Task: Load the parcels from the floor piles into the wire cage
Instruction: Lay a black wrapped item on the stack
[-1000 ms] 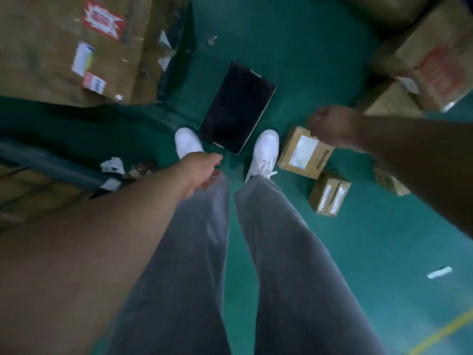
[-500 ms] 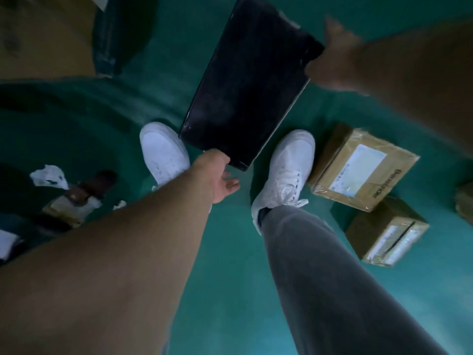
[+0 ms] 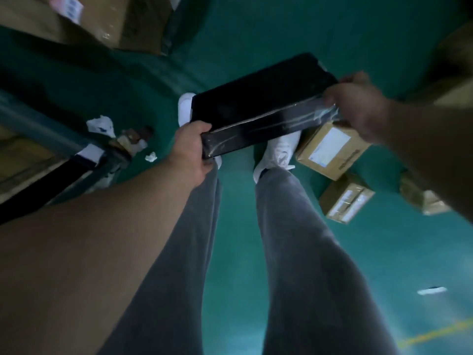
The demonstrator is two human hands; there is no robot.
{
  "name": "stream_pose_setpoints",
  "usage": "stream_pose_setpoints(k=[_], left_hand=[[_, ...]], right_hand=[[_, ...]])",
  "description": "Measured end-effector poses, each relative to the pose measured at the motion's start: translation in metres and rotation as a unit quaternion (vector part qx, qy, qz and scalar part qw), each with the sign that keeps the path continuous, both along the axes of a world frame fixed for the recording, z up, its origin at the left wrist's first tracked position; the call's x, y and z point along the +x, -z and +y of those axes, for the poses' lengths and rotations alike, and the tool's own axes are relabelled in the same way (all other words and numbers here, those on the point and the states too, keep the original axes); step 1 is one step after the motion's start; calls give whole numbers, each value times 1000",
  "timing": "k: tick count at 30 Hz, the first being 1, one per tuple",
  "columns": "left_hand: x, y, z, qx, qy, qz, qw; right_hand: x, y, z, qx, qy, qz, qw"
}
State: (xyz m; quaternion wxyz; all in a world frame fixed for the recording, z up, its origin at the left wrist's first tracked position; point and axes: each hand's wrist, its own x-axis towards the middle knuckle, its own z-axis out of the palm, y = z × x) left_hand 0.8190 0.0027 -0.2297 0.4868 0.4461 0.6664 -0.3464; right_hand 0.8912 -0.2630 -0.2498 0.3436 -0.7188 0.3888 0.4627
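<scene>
The black parcel (image 3: 256, 106), flat and wrapped in glossy film, was clear of the floor (image 3: 268, 29) and held slightly tilted above the person's white shoes (image 3: 279, 149), with one end in each hand. The left hand (image 3: 190, 147) gripped the near left corner, its fingers (image 3: 207, 162) curled under the edge. The right hand (image 3: 355, 106) clamped the opposite end, fingers closed over the filmed edge. Both grips sat at the extreme ends of a slick wrapping, so the most probable fault was slippage. Had either hand relaxed, the parcel would probably have pivoted on the other hand and dropped onto the shoes or onto the labelled brown box (image 3: 330, 149) lying on the floor just beside them. A smaller brown box (image 3: 345, 198) and a crumpled package (image 3: 422, 198) lay further toward the right edge of the floor, and a sidestep in that direction carried a trip risk. At the left edge stood a grey-blue metal frame (image 3: 38, 116); whether this was the wire cage could not be told. Paper scraps (image 3: 101, 125) lay at its foot. Swinging the long parcel that way risked striking the frame or losing footing on the scraps. Motion blur limited finer assessment.
</scene>
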Motion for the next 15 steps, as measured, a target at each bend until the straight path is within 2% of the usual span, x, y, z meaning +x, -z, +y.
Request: stream_pose_setpoints(k=[2,6,9,15], left_hand=[[-7,-60,4,-8,4,-17,1000],[-5,-180,1,-20,34,-64,997],[-19,-274,0,23,50,-108,993],[-91,-413,10,84,33,-198,976]], right_hand=[[-3,-65,-9,18,11,10,1000],[-1,-192,-29,67,-31,1,997],[5,-287,-19,91,-57,-12,994],[-4,-425,-2,92,-244,-88,961]])
